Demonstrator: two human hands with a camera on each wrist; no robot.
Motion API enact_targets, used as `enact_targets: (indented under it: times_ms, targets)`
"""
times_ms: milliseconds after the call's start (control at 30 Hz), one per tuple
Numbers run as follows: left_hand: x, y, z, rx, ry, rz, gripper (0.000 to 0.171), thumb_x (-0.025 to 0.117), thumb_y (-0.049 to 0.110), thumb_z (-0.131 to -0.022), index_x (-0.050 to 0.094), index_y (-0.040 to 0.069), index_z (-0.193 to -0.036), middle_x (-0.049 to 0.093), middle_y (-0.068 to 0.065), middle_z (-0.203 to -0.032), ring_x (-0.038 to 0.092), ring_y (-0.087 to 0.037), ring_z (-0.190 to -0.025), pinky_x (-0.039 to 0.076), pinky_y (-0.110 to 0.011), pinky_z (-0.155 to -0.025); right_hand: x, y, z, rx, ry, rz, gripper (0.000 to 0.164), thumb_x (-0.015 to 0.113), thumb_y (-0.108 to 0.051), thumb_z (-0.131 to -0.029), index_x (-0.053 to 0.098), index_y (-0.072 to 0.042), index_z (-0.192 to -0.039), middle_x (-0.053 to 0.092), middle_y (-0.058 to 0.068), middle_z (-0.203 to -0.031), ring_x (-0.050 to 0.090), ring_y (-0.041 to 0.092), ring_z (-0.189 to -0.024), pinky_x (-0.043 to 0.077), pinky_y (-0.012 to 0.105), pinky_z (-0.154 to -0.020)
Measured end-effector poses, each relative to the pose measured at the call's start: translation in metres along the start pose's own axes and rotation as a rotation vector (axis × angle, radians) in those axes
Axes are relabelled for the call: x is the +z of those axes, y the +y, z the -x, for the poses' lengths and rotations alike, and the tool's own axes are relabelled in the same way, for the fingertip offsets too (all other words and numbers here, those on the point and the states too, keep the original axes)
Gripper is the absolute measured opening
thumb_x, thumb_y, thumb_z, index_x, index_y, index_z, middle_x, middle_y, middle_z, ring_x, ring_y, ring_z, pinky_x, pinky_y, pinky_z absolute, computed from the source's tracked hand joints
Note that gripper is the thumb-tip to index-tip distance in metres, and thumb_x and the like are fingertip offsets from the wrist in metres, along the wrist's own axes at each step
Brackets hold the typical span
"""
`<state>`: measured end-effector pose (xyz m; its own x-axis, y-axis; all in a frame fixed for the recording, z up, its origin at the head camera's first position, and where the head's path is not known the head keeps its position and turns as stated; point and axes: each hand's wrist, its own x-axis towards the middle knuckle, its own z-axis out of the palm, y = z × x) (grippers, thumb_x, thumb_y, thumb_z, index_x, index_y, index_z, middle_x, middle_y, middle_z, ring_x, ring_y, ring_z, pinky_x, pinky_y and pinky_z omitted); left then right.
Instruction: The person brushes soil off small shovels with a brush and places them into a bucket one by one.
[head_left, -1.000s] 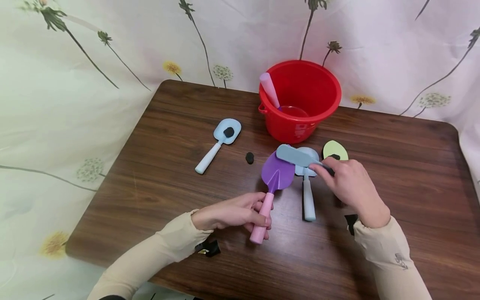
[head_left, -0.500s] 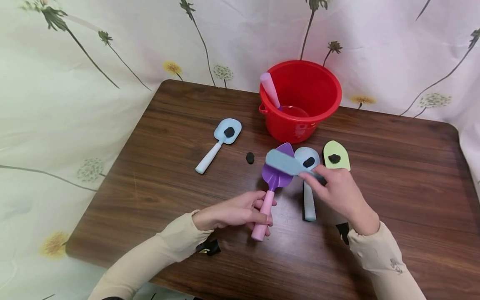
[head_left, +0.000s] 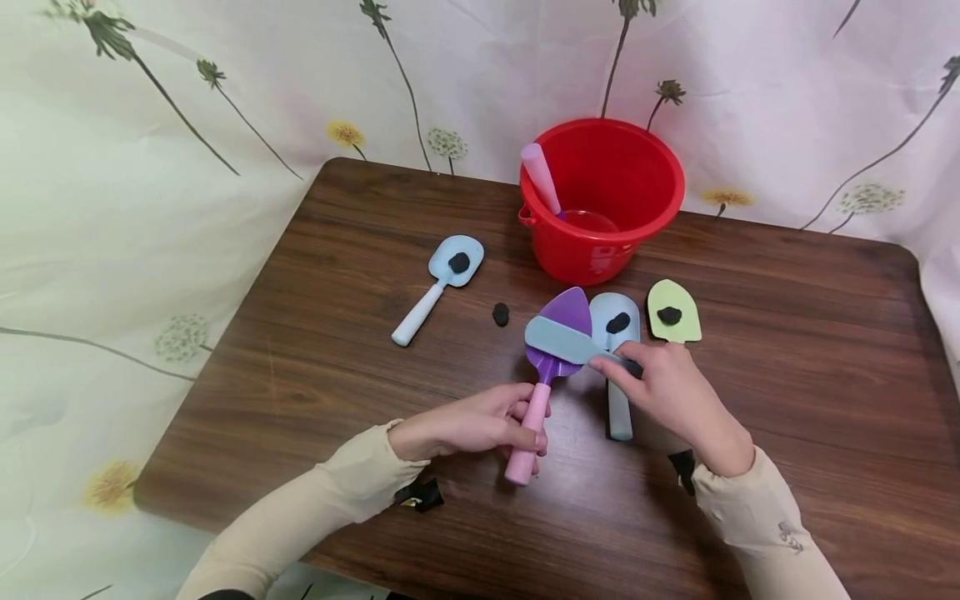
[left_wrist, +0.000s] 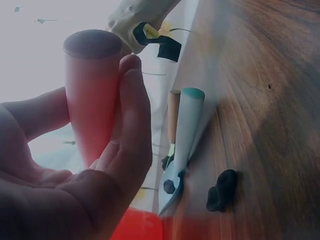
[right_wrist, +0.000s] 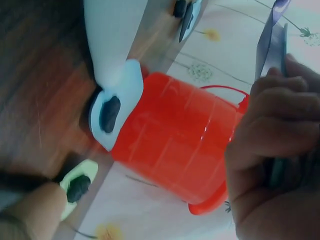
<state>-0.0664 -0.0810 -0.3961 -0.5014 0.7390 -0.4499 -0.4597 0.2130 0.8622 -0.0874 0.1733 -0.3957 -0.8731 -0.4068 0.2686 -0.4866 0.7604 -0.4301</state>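
Note:
My left hand (head_left: 487,425) grips the pink handle of a garden trowel with a purple pointed blade (head_left: 567,310), held at the middle of the table in the head view. In the left wrist view its pink handle (left_wrist: 95,95) stands between thumb and fingers. Pinched in my right hand (head_left: 678,400) is a blue-grey flat spatula (head_left: 558,340) with a rounded end, its blade lying across the purple blade. The right wrist view shows the spatula edge-on close along the purple blade (right_wrist: 270,47). Behind the spatula, a light-blue trowel (head_left: 618,412) bears a black lump (head_left: 618,322).
A red bucket (head_left: 573,258) stands at the back with another pink-handled tool (head_left: 542,177) inside. A light-blue trowel (head_left: 417,315) with a black lump lies left; a green trowel (head_left: 673,296) with one lies right. A loose black lump (head_left: 501,314) sits on the brown table (head_left: 330,333).
My right hand has moved left and toward me, sliding the spatula from the purple blade's upper part down toward the handle. The green trowel's lump shows more fully. My left hand has barely moved.

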Motion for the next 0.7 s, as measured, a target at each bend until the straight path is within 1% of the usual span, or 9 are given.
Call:
enact_targets:
  times_ms: [67,133,267,333,367,433,533,600,700]
  targets:
    - [0.001,0.001,0.0,0.005,-0.002,-0.011,0.036,0.055,-0.003,-0.088,0.036,-0.008,-0.118,0.062,-0.01,-0.09,0.069,-0.018,-0.073,0.059,-0.037,-0.077,-0.002,0.002,-0.001,0.006,0.036,0.006,0.034,0.077,-0.024,-0.08,0.05,-0.017,-0.061,0.029,-0.008,-0.051,0.029,0.005,-0.047,0.027,0.02,-0.046]
    - [0.001,0.002,0.001,0.009,-0.004,-0.029,0.034,0.056,-0.003,-0.088,0.037,-0.007,-0.116,0.062,-0.01,-0.091,0.068,-0.017,-0.074,0.059,-0.036,-0.077,-0.004,0.004,-0.001,-0.001,0.09,0.024,0.036,0.075,-0.029,-0.084,0.05,-0.016,-0.062,0.031,-0.007,-0.05,0.029,0.006,-0.047,0.028,0.022,-0.046]
    - [0.001,0.003,0.002,0.025,-0.009,-0.043,0.035,0.056,-0.004,-0.087,0.036,-0.008,-0.116,0.061,-0.01,-0.091,0.068,-0.017,-0.074,0.059,-0.036,-0.077,-0.006,0.009,-0.002,-0.037,0.234,0.071,0.053,0.052,-0.054,-0.094,0.058,-0.008,-0.068,0.041,-0.002,-0.048,0.035,0.011,-0.044,0.034,0.028,-0.045]
    - [0.001,0.003,0.003,0.029,-0.01,-0.037,0.034,0.056,-0.005,-0.087,0.037,-0.008,-0.115,0.061,-0.011,-0.091,0.068,-0.018,-0.074,0.059,-0.038,-0.077,-0.006,0.011,-0.003,-0.044,0.307,0.1,0.064,0.04,-0.06,-0.095,0.061,-0.004,-0.072,0.045,0.002,-0.047,0.037,0.014,-0.042,0.035,0.031,-0.043]
    - [0.001,0.003,0.003,0.028,-0.009,-0.036,0.034,0.056,-0.005,-0.087,0.037,-0.007,-0.115,0.061,-0.011,-0.091,0.068,-0.018,-0.074,0.059,-0.037,-0.077,-0.007,0.012,-0.003,-0.04,0.335,0.112,0.067,0.037,-0.061,-0.096,0.061,-0.002,-0.073,0.045,0.003,-0.047,0.036,0.016,-0.041,0.034,0.033,-0.042]
    - [0.001,0.002,0.002,0.022,-0.011,-0.027,0.033,0.056,-0.005,-0.087,0.038,-0.006,-0.115,0.061,-0.011,-0.091,0.069,-0.019,-0.074,0.059,-0.038,-0.077,-0.007,0.013,-0.003,-0.023,0.368,0.119,0.065,0.04,-0.058,-0.096,0.062,0.0,-0.075,0.045,0.005,-0.046,0.035,0.017,-0.039,0.033,0.033,-0.041]
    - [0.0,0.001,0.002,0.019,-0.016,-0.024,0.036,0.056,-0.004,-0.087,0.037,-0.008,-0.118,0.062,-0.011,-0.091,0.069,-0.019,-0.075,0.059,-0.037,-0.078,-0.008,0.013,-0.001,0.006,0.368,0.057,0.047,0.059,-0.044,-0.094,0.065,-0.002,-0.075,0.047,0.002,-0.047,0.034,0.011,-0.042,0.031,0.027,-0.042]
    - [0.0,0.0,0.002,0.021,-0.012,-0.017,0.039,0.055,-0.004,-0.088,0.036,-0.01,-0.121,0.063,-0.012,-0.09,0.069,-0.019,-0.073,0.059,-0.038,-0.077,-0.008,0.011,0.001,0.001,0.318,-0.022,0.029,0.071,-0.031,-0.088,0.068,-0.005,-0.076,0.051,-0.001,-0.05,0.036,0.007,-0.045,0.032,0.021,-0.045]
    - [-0.002,0.0,0.001,0.019,0.012,-0.022,0.041,0.056,-0.002,-0.088,0.035,-0.011,-0.122,0.064,-0.012,-0.091,0.07,-0.02,-0.073,0.059,-0.038,-0.077,-0.007,0.007,0.004,-0.054,0.184,-0.129,0.013,0.079,-0.019,-0.08,0.069,-0.011,-0.076,0.053,-0.008,-0.055,0.038,0.0,-0.049,0.033,0.014,-0.049]
